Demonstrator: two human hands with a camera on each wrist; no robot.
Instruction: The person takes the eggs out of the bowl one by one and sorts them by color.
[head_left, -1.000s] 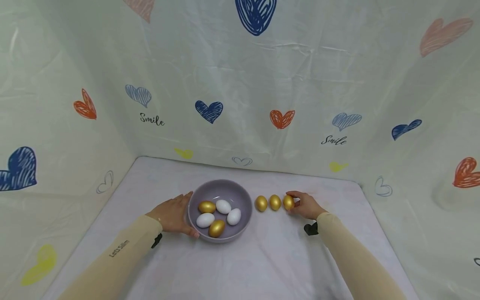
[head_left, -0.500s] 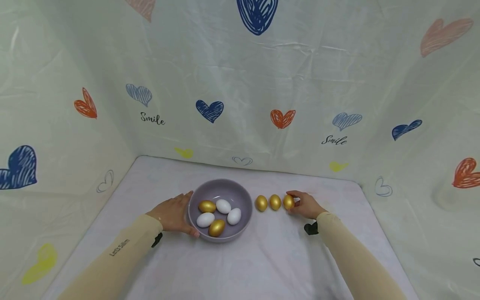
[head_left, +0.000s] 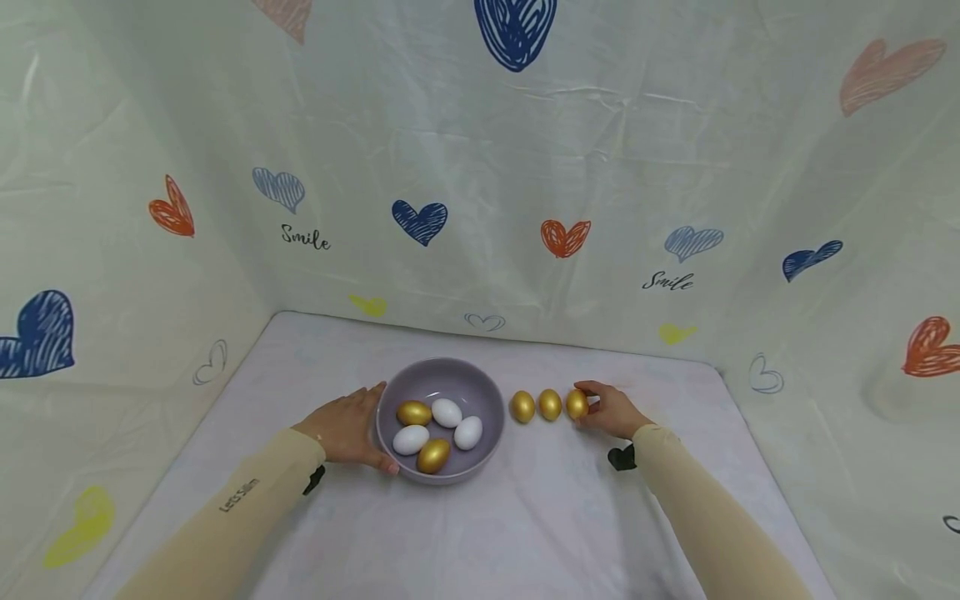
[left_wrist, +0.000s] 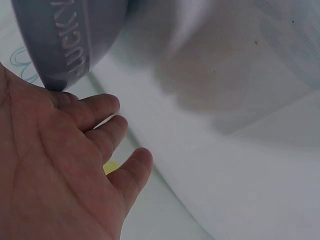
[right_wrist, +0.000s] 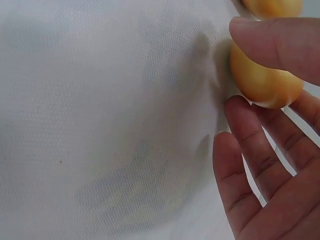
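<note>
A grey-purple bowl [head_left: 450, 382] stands on the white tabletop with two gold eggs [head_left: 414, 413] and three white eggs [head_left: 447, 412] inside. My left hand [head_left: 347, 427] lies against the bowl's left wall [left_wrist: 60, 45], fingers [left_wrist: 95, 111] fairly straight. To the right of the bowl, three gold eggs lie in a row on the cloth [head_left: 522, 407]. My right hand [head_left: 594, 407] pinches the rightmost one [head_left: 577, 404]. In the right wrist view, the thumb [right_wrist: 280, 42] sits on top of that egg [right_wrist: 262, 80] and the fingers [right_wrist: 250, 145] curl under its side.
White cloth [head_left: 525, 517] covers the table. Heart-printed sheets form walls at the back [head_left: 480, 208], left and right, close around the table. Both forearms wear beige sleeves.
</note>
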